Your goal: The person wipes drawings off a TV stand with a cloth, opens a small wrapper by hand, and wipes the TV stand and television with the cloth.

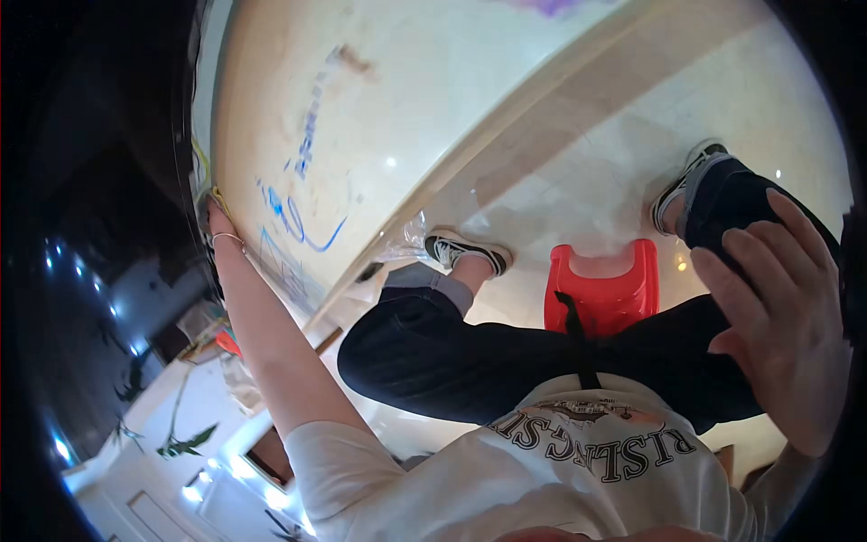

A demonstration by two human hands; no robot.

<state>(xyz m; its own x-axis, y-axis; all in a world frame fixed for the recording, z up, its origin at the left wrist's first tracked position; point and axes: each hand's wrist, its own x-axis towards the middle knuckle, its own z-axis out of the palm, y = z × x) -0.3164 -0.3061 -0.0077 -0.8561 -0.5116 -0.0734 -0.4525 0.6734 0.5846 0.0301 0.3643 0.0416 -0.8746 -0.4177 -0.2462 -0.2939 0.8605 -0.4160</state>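
Note:
My left arm stretches out to the far edge of a pale panel marked with blue scribbles. My left hand, with a thin bracelet at its wrist, is at that edge beside a greyish and yellow-green bit too small to name. Its fingers are mostly hidden, so its grip does not show. My right hand hovers over my right leg at the right side, fingers stretched out and apart, holding nothing. Between my legs stands a red plastic stool, partly covered by my dark trousers.
A brown strip runs along the panel's lower edge, above the shiny floor. Crumpled clear plastic lies by my left shoe. A dark glossy surface with light reflections fills the far left. A green plant shows at lower left.

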